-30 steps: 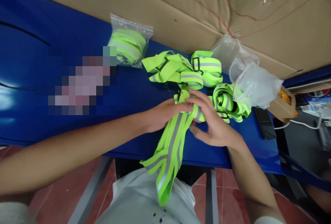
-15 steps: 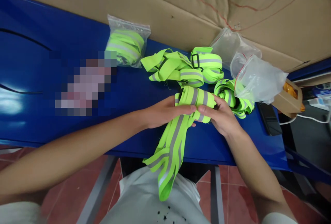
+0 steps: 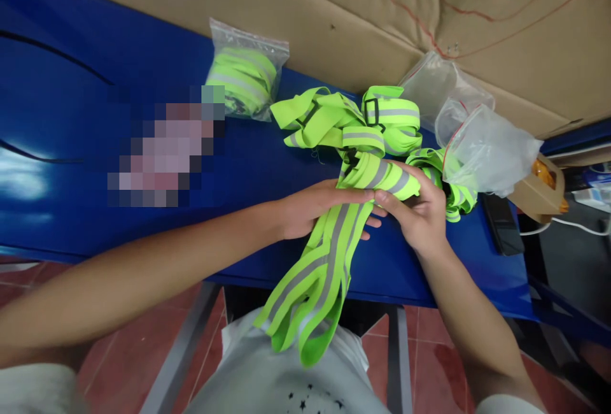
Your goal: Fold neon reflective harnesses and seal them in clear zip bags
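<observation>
Both my hands grip a neon yellow-green reflective strap [image 3: 337,245] with grey stripes, held over the front of the blue table. My left hand [image 3: 315,207] pinches it from the left, thumb on top and fingertips showing beneath. From the right, my right hand [image 3: 422,210] curls round the folded upper part, its thumb close to the left thumb. Long loops of the strap hang past the table edge toward my shirt. Just behind lie more reflective straps [image 3: 329,118], one a bundle [image 3: 392,122] with a black buckle. Another strap bundle [image 3: 462,194] sits beside my right hand.
A zip bag [image 3: 245,76] holding a coiled strap stands at the back. Clear plastic bags [image 3: 491,149] lie at the right, near a phone [image 3: 502,223] and a cardboard box [image 3: 541,188]. A pixelated patch covers something on the blue table [image 3: 57,210]. Brown cardboard [image 3: 305,13] lines the back.
The view has shifted slightly, moving the table items rightward. The folded upper part of the strap now leans further right in my right hand, and the hanging loops have spread.
</observation>
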{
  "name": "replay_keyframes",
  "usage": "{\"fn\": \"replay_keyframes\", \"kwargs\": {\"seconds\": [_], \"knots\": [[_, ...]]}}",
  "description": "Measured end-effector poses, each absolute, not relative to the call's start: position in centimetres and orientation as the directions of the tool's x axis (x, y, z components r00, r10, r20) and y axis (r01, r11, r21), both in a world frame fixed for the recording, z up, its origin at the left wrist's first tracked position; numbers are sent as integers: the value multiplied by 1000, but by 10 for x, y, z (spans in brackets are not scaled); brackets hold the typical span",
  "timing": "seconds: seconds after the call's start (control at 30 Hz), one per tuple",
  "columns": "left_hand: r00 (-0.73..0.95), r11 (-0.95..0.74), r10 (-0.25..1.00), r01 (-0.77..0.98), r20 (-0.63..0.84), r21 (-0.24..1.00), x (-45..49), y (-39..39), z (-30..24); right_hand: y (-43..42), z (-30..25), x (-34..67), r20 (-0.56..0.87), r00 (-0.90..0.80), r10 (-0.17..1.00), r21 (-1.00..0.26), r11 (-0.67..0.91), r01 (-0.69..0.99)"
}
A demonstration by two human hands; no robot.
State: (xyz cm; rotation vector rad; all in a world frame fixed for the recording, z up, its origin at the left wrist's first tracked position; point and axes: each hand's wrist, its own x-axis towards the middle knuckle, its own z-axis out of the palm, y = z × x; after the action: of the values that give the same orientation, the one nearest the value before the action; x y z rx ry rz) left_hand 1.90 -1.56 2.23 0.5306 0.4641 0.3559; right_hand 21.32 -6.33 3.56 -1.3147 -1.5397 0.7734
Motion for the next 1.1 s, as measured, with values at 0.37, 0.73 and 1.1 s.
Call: {"fn": "replay_keyframes", "kwargs": {"seconds": [0.37,0.73,1.1], "knots": [[802,601,515,-87,-302,795,13,-18,15,-67,40,213,355,-115,928,-769,360,528],[866,787,448,-264,-224,558,15,-19,24,-58,36,228,502,-399,767,-519,636,571],[755,676,582,-243,-302,695,11,-16,23,-60,55,222,269,-534,802,-637,563,526]]}}
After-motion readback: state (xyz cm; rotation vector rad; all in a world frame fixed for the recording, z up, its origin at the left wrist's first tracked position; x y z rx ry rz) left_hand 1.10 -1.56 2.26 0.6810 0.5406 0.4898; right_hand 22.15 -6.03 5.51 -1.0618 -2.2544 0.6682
